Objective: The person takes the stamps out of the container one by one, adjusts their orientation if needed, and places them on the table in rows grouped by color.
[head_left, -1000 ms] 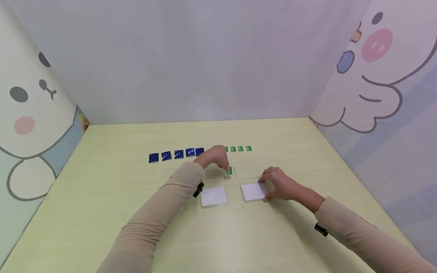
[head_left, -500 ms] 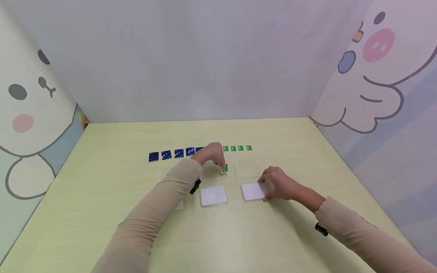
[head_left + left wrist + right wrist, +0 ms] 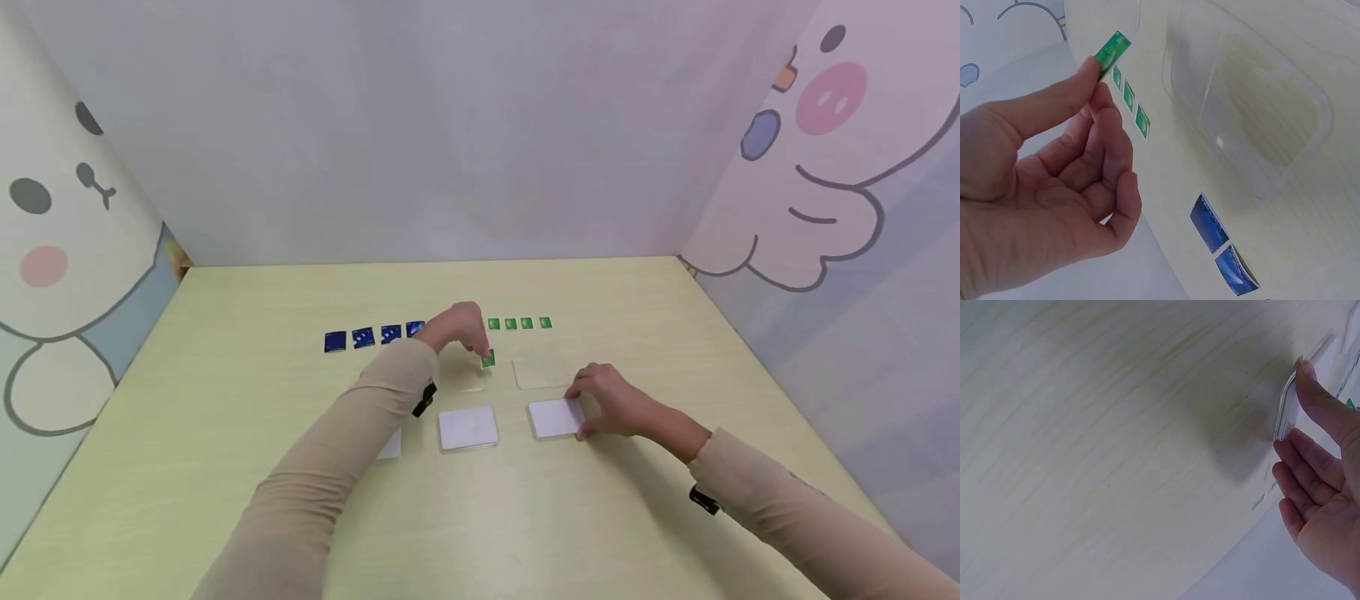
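My left hand (image 3: 463, 323) pinches a small green picture card (image 3: 1114, 52) between thumb and forefinger, its other fingers curled in. In the head view the card is just in front of a row of green cards (image 3: 510, 323). Below the left hand lies a clear plastic lid (image 3: 1254, 94), partly hidden by the arm in the head view. My right hand (image 3: 615, 400) grips a shallow white-topped box (image 3: 551, 417) at its right end, thumb on the near edge and fingers on the far one.
A second clear lid (image 3: 540, 372) lies behind the gripped box. Left of that box is another white-topped box (image 3: 467, 428). A white piece (image 3: 391, 447) shows partly behind the left forearm. Blue cards (image 3: 363, 337) form a row at the back left of the table (image 3: 562, 517).
The left hand has carried the green card a little left and away from the body, toward the rows of cards. The right hand stays on the white-topped box.
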`<control>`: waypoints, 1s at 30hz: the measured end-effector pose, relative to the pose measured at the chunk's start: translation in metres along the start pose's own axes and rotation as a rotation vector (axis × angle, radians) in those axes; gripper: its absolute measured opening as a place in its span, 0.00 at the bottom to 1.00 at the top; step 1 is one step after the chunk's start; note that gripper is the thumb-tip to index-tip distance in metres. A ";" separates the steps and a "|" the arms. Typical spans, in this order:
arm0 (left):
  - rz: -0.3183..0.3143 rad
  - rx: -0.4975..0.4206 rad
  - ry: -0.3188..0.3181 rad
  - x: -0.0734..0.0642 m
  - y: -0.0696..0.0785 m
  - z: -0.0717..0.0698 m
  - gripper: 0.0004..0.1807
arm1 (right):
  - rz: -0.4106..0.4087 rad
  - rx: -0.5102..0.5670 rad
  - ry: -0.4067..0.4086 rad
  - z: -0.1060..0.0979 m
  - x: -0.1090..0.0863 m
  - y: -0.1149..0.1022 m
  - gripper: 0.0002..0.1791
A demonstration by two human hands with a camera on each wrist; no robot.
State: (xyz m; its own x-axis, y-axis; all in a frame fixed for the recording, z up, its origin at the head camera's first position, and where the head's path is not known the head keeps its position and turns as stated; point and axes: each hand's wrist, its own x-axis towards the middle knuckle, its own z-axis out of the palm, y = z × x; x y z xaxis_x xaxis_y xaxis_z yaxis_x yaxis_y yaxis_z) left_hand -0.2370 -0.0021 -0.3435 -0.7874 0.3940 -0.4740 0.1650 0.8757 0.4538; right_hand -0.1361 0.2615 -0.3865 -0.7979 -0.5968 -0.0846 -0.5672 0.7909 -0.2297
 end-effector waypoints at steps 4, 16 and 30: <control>-0.001 0.012 0.008 0.002 0.001 -0.001 0.13 | 0.000 0.000 -0.002 -0.001 0.001 0.000 0.28; -0.050 0.046 0.004 0.005 -0.002 -0.002 0.14 | 0.015 0.028 -0.009 0.001 0.002 -0.003 0.27; -0.024 -0.066 0.150 0.013 -0.010 0.003 0.06 | 0.037 0.019 -0.016 -0.002 0.001 -0.004 0.28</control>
State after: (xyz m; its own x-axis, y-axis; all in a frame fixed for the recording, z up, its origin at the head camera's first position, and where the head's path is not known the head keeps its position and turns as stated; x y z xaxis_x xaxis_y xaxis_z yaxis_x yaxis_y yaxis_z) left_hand -0.2472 -0.0048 -0.3564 -0.8716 0.3223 -0.3693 0.1094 0.8623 0.4945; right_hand -0.1343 0.2579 -0.3837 -0.8149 -0.5693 -0.1088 -0.5331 0.8099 -0.2445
